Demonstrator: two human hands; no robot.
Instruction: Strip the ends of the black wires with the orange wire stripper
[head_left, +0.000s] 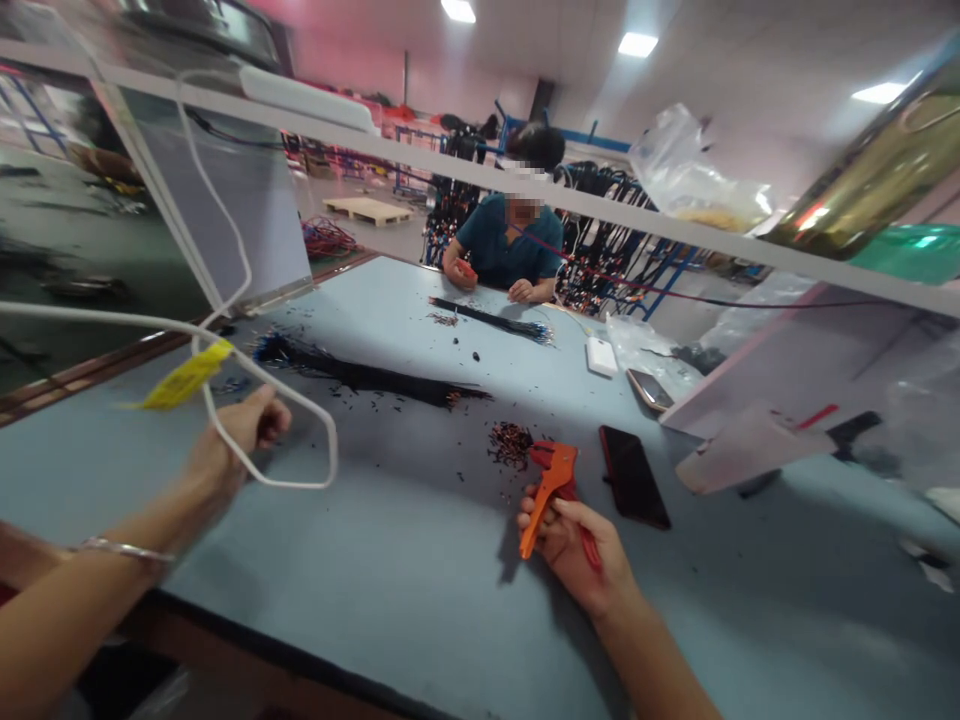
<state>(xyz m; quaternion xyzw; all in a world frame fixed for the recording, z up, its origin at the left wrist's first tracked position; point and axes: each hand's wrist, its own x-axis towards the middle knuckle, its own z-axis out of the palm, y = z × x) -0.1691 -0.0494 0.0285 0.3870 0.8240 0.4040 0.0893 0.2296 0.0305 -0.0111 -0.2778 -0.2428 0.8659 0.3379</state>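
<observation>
My right hand (592, 565) holds an orange and red wire stripper (551, 490), its jaws pointing away from me beside a small pile of wire clippings (508, 443). On the left, my left hand (244, 425) is closed with curled fingers just above the table; whether anything is in them is hidden. A white cable (330, 440) hangs in a loop in front of that hand, with a yellow tag (187, 375) on it. Beyond my hands lies a long bundle of black wires (375, 378), blue at its left end and copper-coloured at its right.
Across the blue-grey table (360, 560) sits a co-worker (510, 240) with a red tool in one hand. Before them lies another wire bundle (495, 320). A black phone (634, 475), another phone (649, 390) and a white box (600, 355) lie right. A white rail (420, 160) crosses above.
</observation>
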